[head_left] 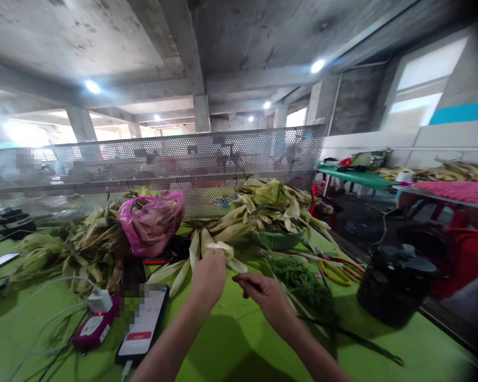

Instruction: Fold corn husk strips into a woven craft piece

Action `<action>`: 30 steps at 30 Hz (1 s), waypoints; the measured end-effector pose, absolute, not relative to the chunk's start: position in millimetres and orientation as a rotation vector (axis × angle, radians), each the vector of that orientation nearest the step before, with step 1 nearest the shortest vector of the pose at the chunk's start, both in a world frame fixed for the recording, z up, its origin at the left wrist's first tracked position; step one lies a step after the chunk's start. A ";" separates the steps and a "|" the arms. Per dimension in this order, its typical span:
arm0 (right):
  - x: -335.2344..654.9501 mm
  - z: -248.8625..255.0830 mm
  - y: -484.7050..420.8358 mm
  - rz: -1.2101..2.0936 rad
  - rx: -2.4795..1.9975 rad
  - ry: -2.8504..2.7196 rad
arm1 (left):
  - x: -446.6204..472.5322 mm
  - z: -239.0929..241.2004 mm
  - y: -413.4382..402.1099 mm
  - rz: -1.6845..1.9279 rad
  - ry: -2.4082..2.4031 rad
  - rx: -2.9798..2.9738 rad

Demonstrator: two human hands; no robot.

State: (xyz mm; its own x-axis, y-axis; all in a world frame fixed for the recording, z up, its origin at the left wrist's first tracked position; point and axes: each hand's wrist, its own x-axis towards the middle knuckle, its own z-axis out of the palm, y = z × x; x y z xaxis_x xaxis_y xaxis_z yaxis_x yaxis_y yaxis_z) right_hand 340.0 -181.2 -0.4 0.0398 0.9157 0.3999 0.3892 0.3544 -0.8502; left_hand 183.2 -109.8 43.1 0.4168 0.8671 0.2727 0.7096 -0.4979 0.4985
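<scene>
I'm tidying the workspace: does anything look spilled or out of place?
The husks overflow the green bowl, some hanging past its rim. The plugged-in phone also looks somewhat out of place on a table strewn with husks.

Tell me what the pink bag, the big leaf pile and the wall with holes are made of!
Pink bag: probably thin, shiny plastic; it's crinkly and things inside show through.

Big leaf pile: dry plant leaves, likely corn husks; they look papery and dull, in long pale strips.

Wall with holes: looks like grey metal sheet, punched all over, though it could be hard plastic.
</scene>
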 end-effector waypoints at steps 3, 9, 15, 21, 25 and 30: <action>358.4 17.8 -179.4 0.252 -1.290 -1.727 | 179.0 36.7 -122.4 0.568 1.241 2.521; 384.8 30.3 -169.1 0.552 -1.181 -1.809 | 157.4 54.1 -146.0 0.417 0.473 2.337; 351.8 -7.8 -178.6 0.865 -1.127 -1.506 | 164.4 41.5 -124.1 0.773 0.863 1.992; 320.8 -17.2 -181.9 0.571 -1.186 -1.509 | 182.1 18.6 -110.4 0.807 1.343 2.264; 346.0 12.1 -175.3 0.314 -1.216 -1.661 | 173.8 28.1 -128.0 0.470 1.250 2.639; 377.0 22.9 -159.2 0.625 -1.232 -1.586 | 164.5 42.2 -140.1 0.622 0.638 2.274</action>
State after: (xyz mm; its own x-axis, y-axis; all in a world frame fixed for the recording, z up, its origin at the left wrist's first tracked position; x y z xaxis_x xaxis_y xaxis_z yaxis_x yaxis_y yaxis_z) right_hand 377.0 -159.2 22.9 0.0098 0.9221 0.3869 0.4100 0.3492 -0.8426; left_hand 164.5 -140.1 42.2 0.7650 0.5934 0.2504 0.2658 -0.6450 0.7165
